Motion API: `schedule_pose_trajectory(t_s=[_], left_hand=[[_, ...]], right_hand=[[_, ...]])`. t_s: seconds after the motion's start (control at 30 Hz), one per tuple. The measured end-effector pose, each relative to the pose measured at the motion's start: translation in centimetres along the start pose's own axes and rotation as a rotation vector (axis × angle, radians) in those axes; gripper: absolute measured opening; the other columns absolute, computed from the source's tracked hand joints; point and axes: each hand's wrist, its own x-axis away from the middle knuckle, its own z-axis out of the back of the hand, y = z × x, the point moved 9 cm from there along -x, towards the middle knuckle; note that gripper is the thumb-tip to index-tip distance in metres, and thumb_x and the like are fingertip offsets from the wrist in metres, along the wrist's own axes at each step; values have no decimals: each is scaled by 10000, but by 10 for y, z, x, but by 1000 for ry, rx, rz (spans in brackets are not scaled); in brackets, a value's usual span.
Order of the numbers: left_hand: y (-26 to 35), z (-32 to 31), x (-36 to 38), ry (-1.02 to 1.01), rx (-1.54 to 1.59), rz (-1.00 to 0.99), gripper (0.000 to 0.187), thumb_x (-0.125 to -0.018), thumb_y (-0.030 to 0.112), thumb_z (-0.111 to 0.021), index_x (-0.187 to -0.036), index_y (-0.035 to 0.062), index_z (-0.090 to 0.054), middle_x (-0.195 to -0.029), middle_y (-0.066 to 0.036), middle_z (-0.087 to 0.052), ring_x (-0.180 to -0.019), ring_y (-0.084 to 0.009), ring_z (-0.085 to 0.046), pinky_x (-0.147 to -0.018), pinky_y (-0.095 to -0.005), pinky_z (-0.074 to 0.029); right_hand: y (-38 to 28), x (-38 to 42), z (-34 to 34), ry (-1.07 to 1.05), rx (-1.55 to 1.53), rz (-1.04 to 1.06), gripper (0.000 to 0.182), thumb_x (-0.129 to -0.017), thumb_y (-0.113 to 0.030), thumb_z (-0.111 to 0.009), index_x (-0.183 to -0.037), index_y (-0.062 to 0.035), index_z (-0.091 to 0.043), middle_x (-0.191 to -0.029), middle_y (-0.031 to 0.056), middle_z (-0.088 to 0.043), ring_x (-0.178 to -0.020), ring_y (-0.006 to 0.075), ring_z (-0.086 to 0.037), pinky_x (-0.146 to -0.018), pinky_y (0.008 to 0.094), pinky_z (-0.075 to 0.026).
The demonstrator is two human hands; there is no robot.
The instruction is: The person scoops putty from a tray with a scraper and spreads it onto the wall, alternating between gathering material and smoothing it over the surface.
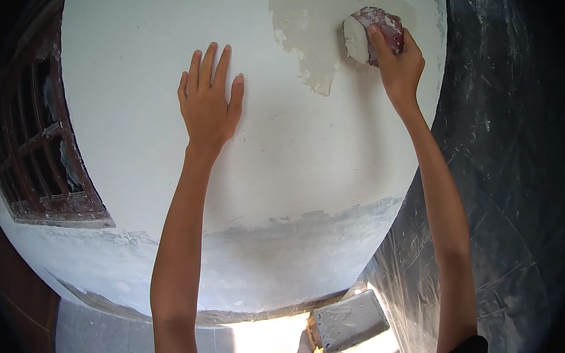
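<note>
A white wall (281,151) fills the middle of the head view. My left hand (210,106) lies on it with fingers spread, holding nothing. Up at the right, my right hand (404,65) grips a reddish-brown putty scraper (387,29), thumb on its near face and fingers behind. Pale putty (355,39) is heaped along the scraper's left side, and dried smears spot its surface. Behind and left of the scraper spreads a damp-looking beige putty patch (316,38) with ragged edges, reaching down to a point.
On the left is a brown barred window (41,139) with white splashes. Dark plastic sheeting (508,163) hangs along the right. Below, a container of grey putty (349,321) stands near my feet on the tiled floor (105,342). Grey patches mark the wall's lower band.
</note>
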Motion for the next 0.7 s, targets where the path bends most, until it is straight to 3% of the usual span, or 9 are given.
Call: schedule_pose_trajectory(t_s=[0.3,0.53,0.6,0.67,0.7], left_hand=[[16,18,85,-243,11,58,472,-1046,334,-428,-1493,183,-444,-1511,-62,-461,-1459,-318,-323,-1147,-488,-270],[64,33,182,-420,62,151,470,-1042,348,-437,-1470,157,-466,-1461,-130,-501,-1436,-377,-350,-1124,-514,-314],[80,43,208,-370,104,174,466,-1020,384,-482,-1416,144,-536,-1416,-117,-541,-1405,-360,-395,-1082,-510,-327],[99,45,236,-404,119,186,475,-1018,397,-481,-1423,153,-528,-1411,-117,-544,-1396,-370,-405,-1070,-525,-340],[108,48,252,-410,98,197,476,-1017,402,-484,-1424,158,-525,-1405,-117,-549,-1390,-372,-412,-1068,-528,-343]], right_hand=[[3,83,17,-218,-199,-139,372,-899,-338,-734,-932,26,-666,-813,59,-685,-724,101,-574,-701,272,-494],[66,165,61,-436,-232,-279,337,-918,-330,-706,-930,4,-668,-771,32,-647,-697,77,-512,-660,251,-464],[85,193,80,-500,-218,-306,314,-927,-319,-687,-953,-6,-669,-802,52,-677,-721,99,-576,-684,279,-485],[108,221,95,-542,-322,-375,304,-941,-316,-695,-1004,-19,-685,-852,-42,-613,-765,36,-480,-694,213,-407],[116,235,104,-575,-297,-357,297,-944,-309,-689,-1011,-19,-682,-843,-45,-608,-759,28,-474,-690,212,-401]])
